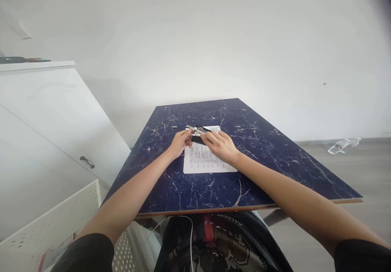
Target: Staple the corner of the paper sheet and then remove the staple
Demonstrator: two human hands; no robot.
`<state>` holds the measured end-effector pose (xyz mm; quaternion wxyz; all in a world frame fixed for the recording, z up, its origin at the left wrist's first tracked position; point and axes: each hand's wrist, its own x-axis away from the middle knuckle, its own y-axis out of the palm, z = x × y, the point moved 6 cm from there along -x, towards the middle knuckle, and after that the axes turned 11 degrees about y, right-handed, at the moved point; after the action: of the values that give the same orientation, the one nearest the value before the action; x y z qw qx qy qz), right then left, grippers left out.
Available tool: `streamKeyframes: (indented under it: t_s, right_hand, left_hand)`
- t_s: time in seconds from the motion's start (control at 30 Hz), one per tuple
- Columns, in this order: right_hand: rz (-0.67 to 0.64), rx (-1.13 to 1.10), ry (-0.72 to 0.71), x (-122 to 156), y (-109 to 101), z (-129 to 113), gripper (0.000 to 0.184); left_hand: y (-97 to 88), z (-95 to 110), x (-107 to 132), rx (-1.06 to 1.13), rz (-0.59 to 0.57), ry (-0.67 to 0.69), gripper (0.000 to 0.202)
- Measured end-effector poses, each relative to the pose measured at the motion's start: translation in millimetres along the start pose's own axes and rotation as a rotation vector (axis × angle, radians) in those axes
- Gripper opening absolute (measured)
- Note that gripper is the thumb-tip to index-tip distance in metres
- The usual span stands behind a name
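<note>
A black stapler (199, 140) with a silver metal channel is swung open above a printed sheet of paper (201, 162). My right hand (221, 144) wraps its fingers around the stapler's right end. At the other end my left hand (181, 142) is closed, fingertips at the metal channel; whether a small piece sits between them is hidden. A small grey strip, perhaps staples (174, 127), lies on the table to the left of the paper's top edge. Lines of print cover the paper, partly hidden under both hands.
The dark blue marble-patterned table (259, 174) narrows toward the white wall. To the left stand a white cabinet (45, 117) and a white perforated basket (70, 206). A white cable (192, 239) hangs over my lap. Clear plastic packaging (342, 145) lies on the floor at right.
</note>
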<state>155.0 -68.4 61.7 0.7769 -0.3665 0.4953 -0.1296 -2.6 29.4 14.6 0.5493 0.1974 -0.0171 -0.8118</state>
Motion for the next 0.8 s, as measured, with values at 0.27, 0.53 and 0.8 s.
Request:
streamKeyframes:
  t_s: [0.27,0.53,0.8]
  right_hand:
    - [-0.01,-0.01,0.021,-2.3,-1.1,1.8,0.038]
    - [-0.052,-0.069,0.029,-1.9,2.0,0.5,0.033]
    - [-0.027,-0.035,0.006,-0.1,4.8,2.0,0.037]
  left_hand:
    - [2.8,6.3,3.1,-0.042,-0.038,0.02,0.043]
    - [-1.9,0.2,0.1,-0.093,-0.052,0.023,0.044]
    - [-3.1,0.9,1.3,-0.134,-0.03,0.009,0.042]
